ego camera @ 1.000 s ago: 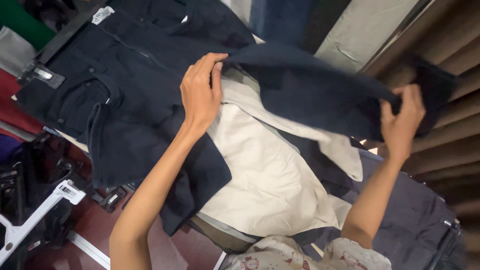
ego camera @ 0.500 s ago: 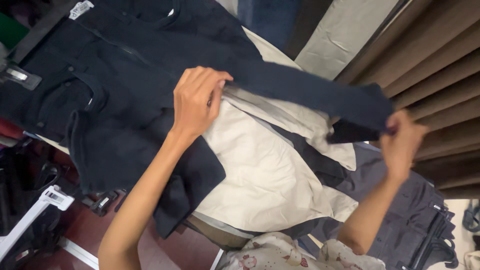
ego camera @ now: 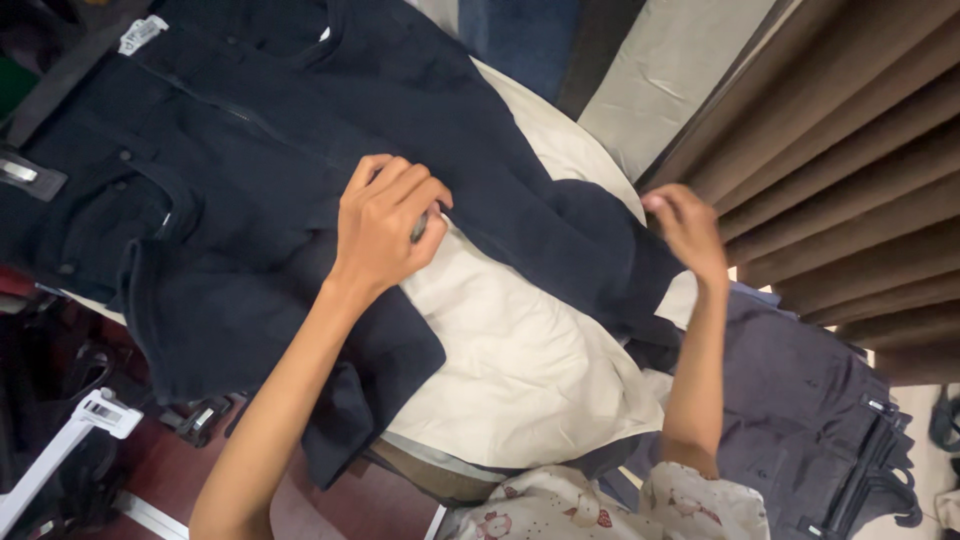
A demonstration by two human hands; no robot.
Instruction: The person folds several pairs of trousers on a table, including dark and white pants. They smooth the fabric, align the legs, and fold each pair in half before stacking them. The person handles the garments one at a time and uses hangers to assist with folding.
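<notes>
Dark navy jeans (ego camera: 230, 150) lie spread over a pile of clothes, waistband at the upper left, one leg running right. My left hand (ego camera: 385, 225) rests on them near the crotch, fingers curled over the edge of that leg. My right hand (ego camera: 688, 228) is at the far end of the leg (ego camera: 600, 250), fingertips bunched at its hem corner; whether they pinch the cloth is unclear. Under the leg lies a cream garment (ego camera: 520, 360).
Grey-blue trousers (ego camera: 800, 400) on a hanger lie at the lower right. A brown pleated curtain (ego camera: 850, 150) hangs at the right. A white plastic hanger (ego camera: 70, 440) and dark items sit at the lower left. More folded cloth (ego camera: 520, 40) lies beyond the jeans.
My right hand has brought the lifted jeans leg down and leftward, so it now lies flat across the cream garment. My left hand stayed pressed on the jeans.
</notes>
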